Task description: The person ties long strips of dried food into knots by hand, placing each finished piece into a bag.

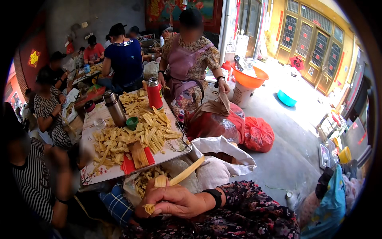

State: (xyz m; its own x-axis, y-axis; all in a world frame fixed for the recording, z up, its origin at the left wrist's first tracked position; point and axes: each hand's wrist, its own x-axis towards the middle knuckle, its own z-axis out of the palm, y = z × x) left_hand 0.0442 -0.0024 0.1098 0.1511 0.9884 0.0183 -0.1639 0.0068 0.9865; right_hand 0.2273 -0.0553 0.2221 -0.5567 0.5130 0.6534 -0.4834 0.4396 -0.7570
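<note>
Head view: the right hand [177, 201] is curled closed, pinching a pale yellow strip [187, 170] that slants up toward the near right corner of the table [90, 175]. The left hand [144, 199] is mostly hidden; I cannot tell its grip. Below the table's near edge, a bag [129, 187] holds more strips; an open white sack [243, 162] sits off the near right corner. Heaped strips [115, 141] surround a green cup [131, 122] mid-table. Past the right edge, an orange basin [254, 76] rests on a bucket [242, 95].

Right hand [177, 200] curled, thumb [165, 209] pointing left, wrist [205, 201] (roughly) straight
</note>
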